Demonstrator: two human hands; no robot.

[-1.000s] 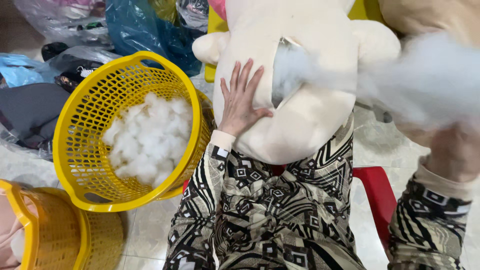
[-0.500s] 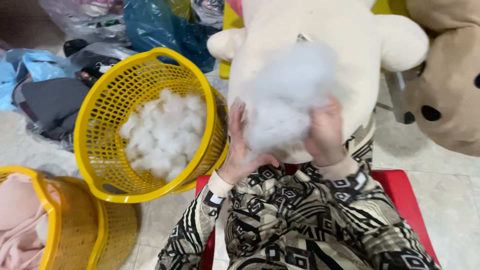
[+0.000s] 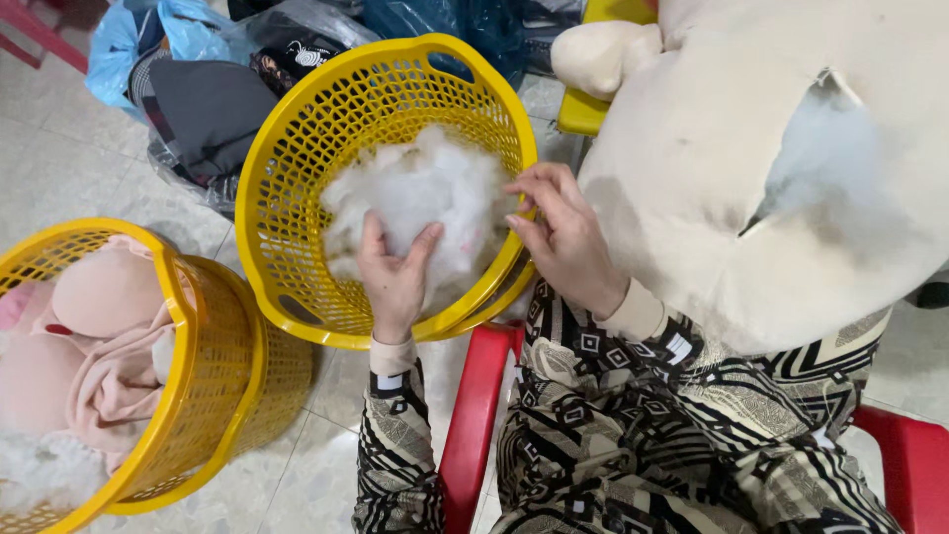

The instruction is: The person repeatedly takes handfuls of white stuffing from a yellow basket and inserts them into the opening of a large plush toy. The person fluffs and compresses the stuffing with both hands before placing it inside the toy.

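Pale floor tiles [image 3: 59, 168] are seen beneath a yellow basket [image 3: 297, 178] filled with white stuffing [image 3: 415, 188]; the stuffing is gripped by the left hand [image 3: 395, 277]; the right hand [image 3: 563, 232], fingers curled loosely, touches the rim beside a cream plush toy [image 3: 692, 198].

Left hand [image 3: 395, 272] at frame centre, fingers spread and curled forward, palm down. Right hand [image 3: 563, 232] just right of it, fingers bent in a loose grip. Patterned sleeves cover both forearms.
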